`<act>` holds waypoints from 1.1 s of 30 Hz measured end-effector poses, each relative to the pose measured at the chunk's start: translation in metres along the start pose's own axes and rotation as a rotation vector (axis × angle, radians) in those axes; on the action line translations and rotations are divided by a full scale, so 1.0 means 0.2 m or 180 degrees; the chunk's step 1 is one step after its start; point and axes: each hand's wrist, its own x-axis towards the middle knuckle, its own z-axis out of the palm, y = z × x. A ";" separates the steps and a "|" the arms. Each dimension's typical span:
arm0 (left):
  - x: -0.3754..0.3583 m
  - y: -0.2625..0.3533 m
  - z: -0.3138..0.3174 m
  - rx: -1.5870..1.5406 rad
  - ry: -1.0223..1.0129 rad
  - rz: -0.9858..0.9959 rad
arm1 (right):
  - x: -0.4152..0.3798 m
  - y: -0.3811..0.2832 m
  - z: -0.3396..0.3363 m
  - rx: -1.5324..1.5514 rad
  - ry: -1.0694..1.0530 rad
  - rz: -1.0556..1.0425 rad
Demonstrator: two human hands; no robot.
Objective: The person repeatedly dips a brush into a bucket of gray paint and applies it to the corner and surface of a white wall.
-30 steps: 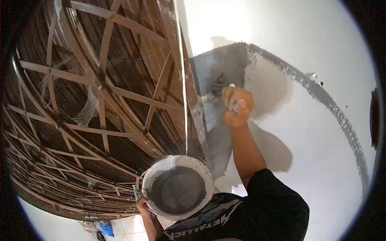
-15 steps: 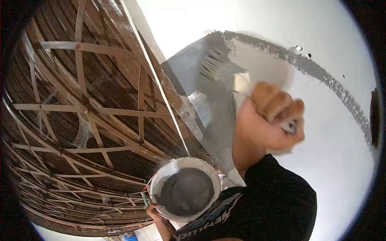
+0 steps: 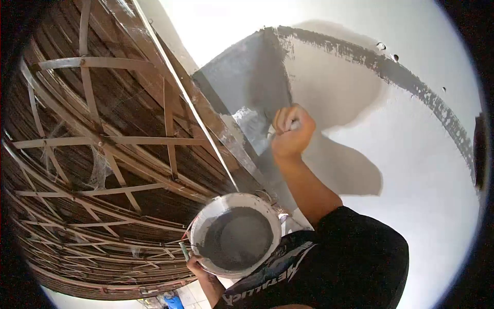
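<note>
My right hand point(image 3: 294, 129) is raised at the wall corner, its fingers closed round a paintbrush point(image 3: 271, 132). Only a pale bit of the brush shows beside the fist; its bristles are hidden. Low in the view, my left hand point(image 3: 195, 265) grips the side of a white bucket point(image 3: 277, 229) close to my body. Thick grey paint point(image 3: 242, 239) lies inside the bucket, and its inner wall is smeared. Grey paint covers the narrow wall face point(image 3: 231, 72) left of the corner.
A folding metal gate point(image 3: 77, 139) with crossed slats fills the left side. A rough grey band point(image 3: 350, 51) runs along the white wall point(image 3: 427, 149) on the right, with a few small holes above it. Something blue point(image 3: 173, 300) lies on the floor below.
My right hand has moved down and left with the brush, closer to the wall corner. The bristles, visible before, are now out of sight. My left hand still holds the bucket.
</note>
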 end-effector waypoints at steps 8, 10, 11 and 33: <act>0.00 0.25 0.19 -0.0663 0.0495 -0.1238 | 0.12 -0.41 0.11 0.1419 -0.0888 -0.0770; -0.01 0.28 0.21 -0.0498 0.0558 -0.1528 | 0.15 -0.48 0.20 0.1580 -0.1057 -0.1117; 0.00 0.26 0.19 -0.0199 0.0514 -0.1373 | 0.17 -0.49 0.24 0.1673 -0.1142 -0.1290; -0.02 0.15 0.14 -0.0634 0.0275 -0.1182 | -0.04 -0.01 -0.18 -0.0786 -0.1133 -0.0262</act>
